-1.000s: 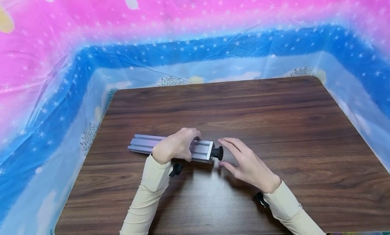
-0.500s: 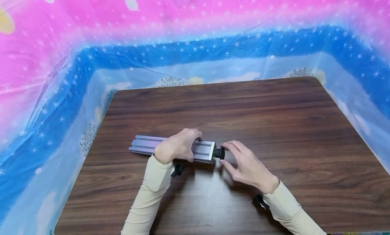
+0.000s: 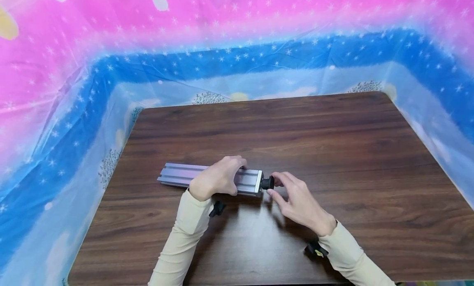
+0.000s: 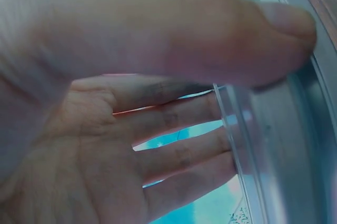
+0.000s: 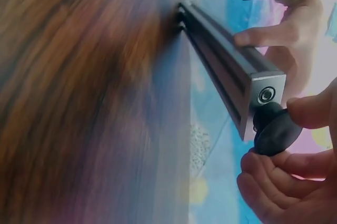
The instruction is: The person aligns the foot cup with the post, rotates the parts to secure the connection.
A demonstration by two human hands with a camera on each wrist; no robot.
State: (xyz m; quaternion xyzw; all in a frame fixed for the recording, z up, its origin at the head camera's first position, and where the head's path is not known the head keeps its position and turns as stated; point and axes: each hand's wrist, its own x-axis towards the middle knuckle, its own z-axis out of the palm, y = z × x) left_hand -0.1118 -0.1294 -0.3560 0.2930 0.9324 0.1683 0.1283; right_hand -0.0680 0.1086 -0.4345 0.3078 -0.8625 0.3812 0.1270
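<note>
A silver aluminium extrusion (image 3: 249, 180) with lengthwise grooves lies across the table, left of centre. My left hand (image 3: 216, 179) grips it from above, thumb on the near side and fingers on the far side. In the left wrist view, the thumb presses on the grooved metal profile (image 4: 284, 134). Out of the extrusion's right end sticks a black round knob (image 5: 278, 133), joined by a short neck. My right hand (image 3: 301, 203) pinches this knob between thumb and fingers. Beside the neck, the end plate (image 5: 257, 89) shows a recessed screw (image 5: 267, 95).
The brown wood-grain table (image 3: 333, 146) has rounded far corners. Behind and to its sides hangs a pink and blue patterned cloth (image 3: 237, 68). A black camera mount (image 3: 217, 208) sits under the left wrist, another black mount (image 3: 314, 249) under the right.
My right hand, earlier spread around the knob with a gap, has closed its thumb and fingers onto it. The extrusion has shifted slightly right in my left hand's hold.
</note>
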